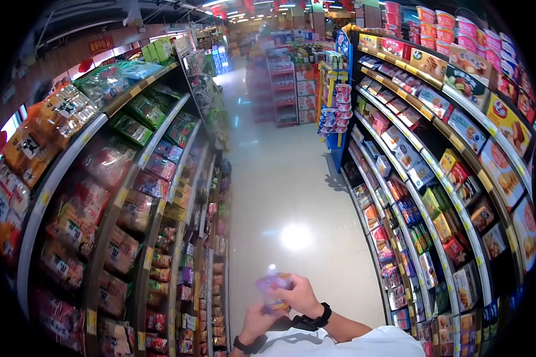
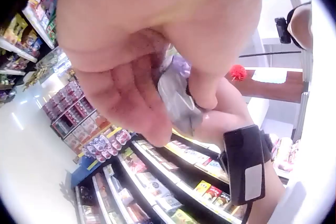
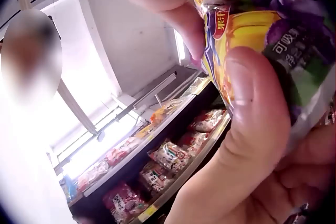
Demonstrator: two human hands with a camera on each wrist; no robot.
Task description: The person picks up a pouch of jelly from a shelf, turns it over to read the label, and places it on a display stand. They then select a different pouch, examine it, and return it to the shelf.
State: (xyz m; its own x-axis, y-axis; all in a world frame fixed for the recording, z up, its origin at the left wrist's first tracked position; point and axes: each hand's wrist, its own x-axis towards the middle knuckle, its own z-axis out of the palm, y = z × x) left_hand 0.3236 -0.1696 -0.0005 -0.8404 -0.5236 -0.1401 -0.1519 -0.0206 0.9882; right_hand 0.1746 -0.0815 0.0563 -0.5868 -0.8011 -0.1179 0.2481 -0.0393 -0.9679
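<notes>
A purple and yellow pouch [image 1: 268,287] with a white cap [image 1: 272,269] is held upright between both hands at the bottom of the head view. The right hand [image 1: 302,296] grips its right side; in the right wrist view the thumb [image 3: 257,98] presses on the printed front of the pouch [image 3: 299,40]. The left hand [image 1: 259,321] holds the pouch low on its left side. In the left wrist view the left hand [image 2: 152,40] curls round the pouch's silvery part [image 2: 177,98]. Both wrists wear black bands.
Shelves of bagged snacks [image 1: 77,208] line the left side, and shelves of boxed goods [image 1: 458,131] the right. Between them a pale floor aisle [image 1: 286,178] runs to a red display rack [image 1: 283,89]. A blue stand [image 1: 339,113] with hanging packs closes the right shelf's far end.
</notes>
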